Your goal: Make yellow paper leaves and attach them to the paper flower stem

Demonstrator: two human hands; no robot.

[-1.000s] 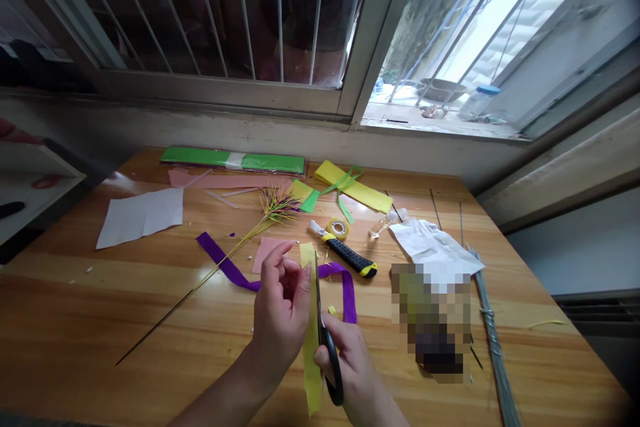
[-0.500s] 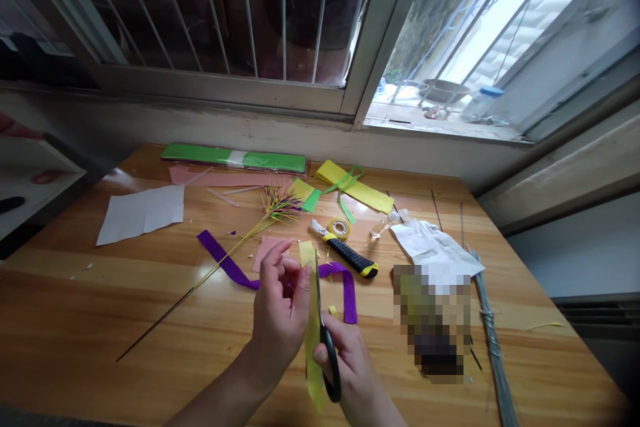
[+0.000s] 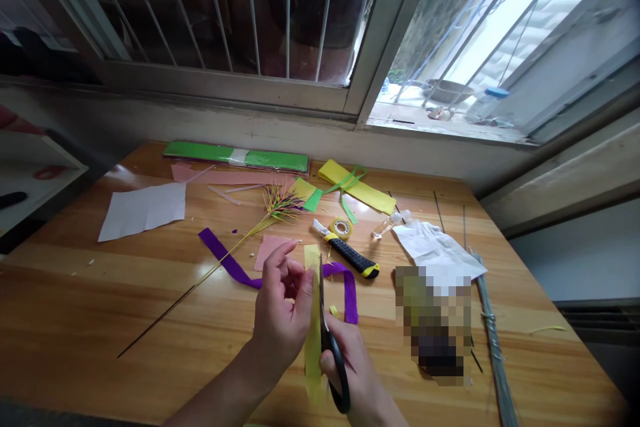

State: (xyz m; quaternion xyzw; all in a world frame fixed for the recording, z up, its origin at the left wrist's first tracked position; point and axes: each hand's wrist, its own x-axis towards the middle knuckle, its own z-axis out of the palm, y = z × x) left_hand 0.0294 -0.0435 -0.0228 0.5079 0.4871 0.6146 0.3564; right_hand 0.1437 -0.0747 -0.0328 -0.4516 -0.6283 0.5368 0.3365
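Note:
My left hand pinches a long yellow paper strip and holds it upright above the wooden table. My right hand grips black-handled scissors, whose blades run up along the strip's right edge. A purple paper ribbon curls on the table just behind both hands. A pink paper piece lies beside it.
A yellow-and-black utility knife, a tape roll, a wire stem with a spiky yellow tip, white paper, green and yellow paper packs lie behind. Thin wires lie at the right. A barred window stands beyond.
The scissors and yellow strip have shifted slightly to the right and forward along the strip; both hands keep their grip.

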